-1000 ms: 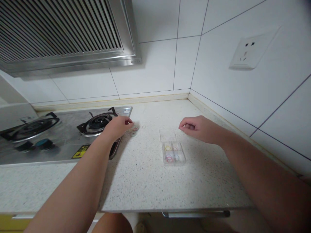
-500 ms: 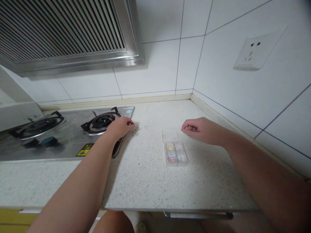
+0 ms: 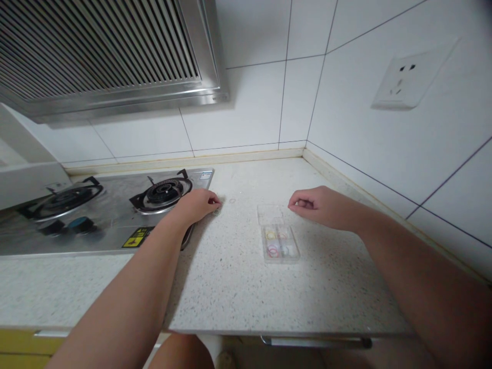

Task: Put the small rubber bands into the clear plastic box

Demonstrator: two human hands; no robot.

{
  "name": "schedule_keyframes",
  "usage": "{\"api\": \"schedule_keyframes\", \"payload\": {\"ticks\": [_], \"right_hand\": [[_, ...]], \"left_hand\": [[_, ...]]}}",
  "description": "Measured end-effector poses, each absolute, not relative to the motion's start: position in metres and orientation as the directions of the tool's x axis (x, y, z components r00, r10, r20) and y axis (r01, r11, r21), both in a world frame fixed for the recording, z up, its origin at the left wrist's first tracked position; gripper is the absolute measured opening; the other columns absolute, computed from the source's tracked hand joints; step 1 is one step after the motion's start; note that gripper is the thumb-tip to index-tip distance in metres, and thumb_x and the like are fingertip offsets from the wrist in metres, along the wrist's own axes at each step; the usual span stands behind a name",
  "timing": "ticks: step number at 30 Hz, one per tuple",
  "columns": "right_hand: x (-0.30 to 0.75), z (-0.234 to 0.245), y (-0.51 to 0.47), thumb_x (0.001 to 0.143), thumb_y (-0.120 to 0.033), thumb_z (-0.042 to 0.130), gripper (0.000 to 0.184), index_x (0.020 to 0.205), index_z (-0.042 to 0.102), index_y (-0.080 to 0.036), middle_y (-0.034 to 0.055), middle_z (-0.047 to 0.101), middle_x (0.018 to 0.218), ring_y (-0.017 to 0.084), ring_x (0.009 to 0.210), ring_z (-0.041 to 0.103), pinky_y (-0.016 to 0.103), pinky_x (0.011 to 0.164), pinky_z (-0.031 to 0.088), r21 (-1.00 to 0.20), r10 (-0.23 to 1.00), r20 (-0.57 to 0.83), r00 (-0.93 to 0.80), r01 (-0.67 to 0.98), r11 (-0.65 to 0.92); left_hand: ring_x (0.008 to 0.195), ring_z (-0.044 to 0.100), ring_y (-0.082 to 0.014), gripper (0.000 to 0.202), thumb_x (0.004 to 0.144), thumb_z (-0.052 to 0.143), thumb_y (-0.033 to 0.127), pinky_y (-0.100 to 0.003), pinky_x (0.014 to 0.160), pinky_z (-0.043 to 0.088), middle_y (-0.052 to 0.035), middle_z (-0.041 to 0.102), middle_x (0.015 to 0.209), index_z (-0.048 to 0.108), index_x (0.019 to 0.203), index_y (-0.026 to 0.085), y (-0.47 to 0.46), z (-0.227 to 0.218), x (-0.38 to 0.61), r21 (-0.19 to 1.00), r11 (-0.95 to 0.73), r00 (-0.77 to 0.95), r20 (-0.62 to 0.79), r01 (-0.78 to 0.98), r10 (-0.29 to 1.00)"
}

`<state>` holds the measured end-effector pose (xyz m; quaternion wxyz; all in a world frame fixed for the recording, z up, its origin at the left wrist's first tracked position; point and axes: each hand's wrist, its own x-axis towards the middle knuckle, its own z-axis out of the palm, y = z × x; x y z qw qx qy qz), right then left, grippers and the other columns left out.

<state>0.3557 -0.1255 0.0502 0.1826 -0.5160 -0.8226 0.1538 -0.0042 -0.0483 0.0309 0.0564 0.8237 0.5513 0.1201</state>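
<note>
My left hand (image 3: 203,203) is closed in a pinch, low over a small cluster of thin coloured elastic bands (image 3: 217,211) beside the stove's edge. The hand covers most of the cluster, and what its fingertips hold cannot be made out. A single band (image 3: 232,201) lies just to the right of them. My right hand (image 3: 309,202) is curled closed beside the raised-back lid of a clear plastic box (image 3: 281,259), and nothing shows in its fingers. The box lies open, its compartments holding yellow, pink-red and pale bands.
A steel gas stove (image 3: 111,230) with black burners and knobs borders the speckled countertop (image 3: 230,292) on the left. Above hangs a range hood (image 3: 126,105). White tiled walls meet behind the counter, with a socket (image 3: 397,82) on the right. A drawer handle (image 3: 315,342) runs below the front edge.
My left hand has shifted slightly right and now covers more of the band cluster. My right hand and the box stay nearly as they were.
</note>
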Motion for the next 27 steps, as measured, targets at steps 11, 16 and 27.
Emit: {"api": "schedule_keyframes", "payload": {"ticks": [11, 16, 27], "right_hand": [[0.354, 0.055, -0.129, 0.087, -0.048, 0.053, 0.035, 0.095, 0.07, -0.018, 0.0011, 0.062, 0.072, 0.005, 0.062, 0.048, 0.021, 0.061, 0.031, -0.434, 0.915, 0.115, -0.387, 0.809, 0.397], [0.351, 0.056, -0.131, 0.088, -0.047, 0.052, 0.034, 0.097, 0.07, -0.02, 0.0013, 0.063, 0.075, 0.005, 0.062, 0.048, 0.021, 0.062, 0.031, -0.405, 0.919, 0.098, -0.381, 0.829, 0.387], [0.348, 0.054, -0.132, 0.089, -0.047, 0.05, 0.035, 0.096, 0.068, -0.019, 0.0007, 0.062, 0.075, 0.004, 0.063, 0.047, 0.02, 0.062, 0.032, -0.416, 0.913, 0.074, -0.401, 0.82, 0.394]], "left_hand": [[0.078, 0.061, -0.0189, 0.032, 0.094, 0.049, 0.042, -0.029, 0.065, 0.039, -0.0077, 0.073, 0.094, 0.071, 0.099, 0.019, -0.062, 0.046, 0.012, 0.317, -0.44, 0.363, 0.273, 0.84, 0.891], [0.071, 0.059, -0.0154, 0.028, 0.095, 0.05, 0.037, -0.027, 0.063, 0.038, -0.0053, 0.071, 0.087, 0.069, 0.099, 0.018, -0.071, 0.05, 0.024, 0.409, -0.489, 0.373, 0.333, 0.77, 0.866], [0.071, 0.061, -0.0154, 0.025, 0.098, 0.051, 0.038, -0.027, 0.064, 0.04, -0.0037, 0.071, 0.084, 0.067, 0.096, 0.019, -0.084, 0.053, 0.04, 0.497, -0.545, 0.374, 0.406, 0.676, 0.834]]}}
